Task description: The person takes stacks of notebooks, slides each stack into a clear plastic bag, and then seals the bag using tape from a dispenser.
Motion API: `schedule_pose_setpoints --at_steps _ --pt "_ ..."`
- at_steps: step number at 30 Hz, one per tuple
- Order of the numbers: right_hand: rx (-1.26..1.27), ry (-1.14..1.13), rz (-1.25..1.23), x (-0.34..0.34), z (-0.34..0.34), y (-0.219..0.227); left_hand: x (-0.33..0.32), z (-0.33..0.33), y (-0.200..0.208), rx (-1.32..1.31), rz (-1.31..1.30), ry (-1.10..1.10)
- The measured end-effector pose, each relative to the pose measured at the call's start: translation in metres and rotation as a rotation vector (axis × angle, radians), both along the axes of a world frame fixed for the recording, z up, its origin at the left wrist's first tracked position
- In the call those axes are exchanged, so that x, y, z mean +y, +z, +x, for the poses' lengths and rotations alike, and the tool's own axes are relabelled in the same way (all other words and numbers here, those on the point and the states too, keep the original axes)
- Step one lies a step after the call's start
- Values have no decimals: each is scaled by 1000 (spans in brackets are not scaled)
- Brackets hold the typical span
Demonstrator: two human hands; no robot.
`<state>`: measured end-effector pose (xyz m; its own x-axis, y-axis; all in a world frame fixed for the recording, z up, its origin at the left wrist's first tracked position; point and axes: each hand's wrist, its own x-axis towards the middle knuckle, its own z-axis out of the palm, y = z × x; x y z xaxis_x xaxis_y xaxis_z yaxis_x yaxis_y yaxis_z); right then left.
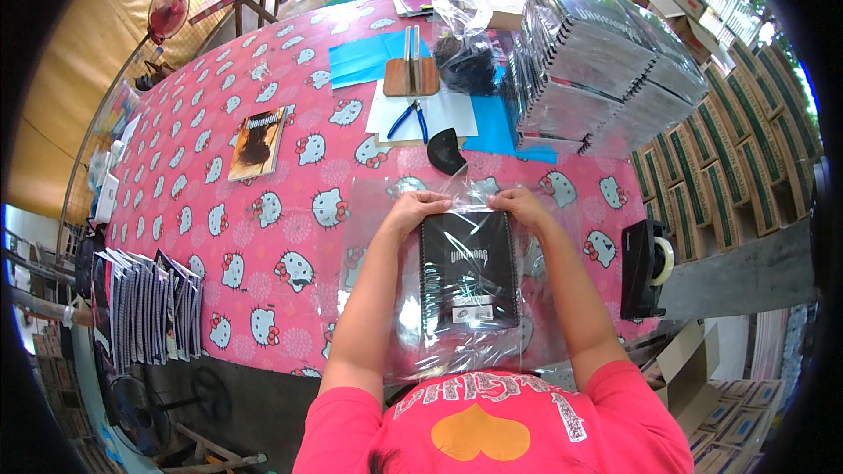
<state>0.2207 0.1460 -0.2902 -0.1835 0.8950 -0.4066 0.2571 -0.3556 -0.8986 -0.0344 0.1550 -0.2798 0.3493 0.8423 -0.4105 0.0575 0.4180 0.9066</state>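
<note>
A black spiral-bound notebook (468, 276) with a small white label near its lower edge lies in a clear plastic bag (404, 316) in front of me. At the bag's far edge my left hand (423, 205) pinches the plastic just beyond the notebook's upper left corner. My right hand (520, 204) pinches the same edge at the upper right corner, fingers closed. Just past my hands sits a black half-round piece (446, 151). Beyond it, blue-handled cutting pliers (408, 121) rest on white paper, in front of a wooden block (410, 79) with upright metal bars.
Wrapped spiral notebooks (606, 61) are piled high at the far right. A black tape dispenser (641, 268) stands at the right edge, and more notebooks (154, 307) stand at the near left. An orange-covered notebook (257, 145) lies left on the pink tablecloth (290, 233). Cartons (711, 167) fill the right side.
</note>
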Motion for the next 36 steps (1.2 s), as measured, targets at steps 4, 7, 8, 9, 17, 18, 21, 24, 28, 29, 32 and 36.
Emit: schedule_pose_setpoints --at_steps 4,7,8,9,17,18,21,24,28,29,32,36 --pt "-61 -3 167 6 -2 -12 17 0 -22 165 85 -101" --pt "-428 -61 514 4 -13 1 35 0 -35 351 176 -218" --pt "-470 1 660 0 -23 16 40 -2 -36 429 223 -255" --pt "-509 66 807 -11 -35 29 43 -5 -36 422 183 -270" --pt "-819 419 532 -21 -60 36 26 9 7 921 520 -112" --pt "-814 428 457 -16 -61 37 28 -1 -3 706 496 -9" --pt "-834 388 284 2 -61 36 -5 -8 6 584 331 -261" --pt "-866 196 392 29 -62 18 -13 -13 -1 508 443 -254" --pt "-591 126 465 57 -60 -9 -14 -9 -10 505 524 -182" --pt "-498 199 393 60 -58 -8 -13 -9 -10 523 487 -188" --pt "-465 258 370 50 -57 8 -13 -12 -15 559 403 -181" --pt "-374 311 694 1 -67 33 -25 -12 -11 694 512 29"
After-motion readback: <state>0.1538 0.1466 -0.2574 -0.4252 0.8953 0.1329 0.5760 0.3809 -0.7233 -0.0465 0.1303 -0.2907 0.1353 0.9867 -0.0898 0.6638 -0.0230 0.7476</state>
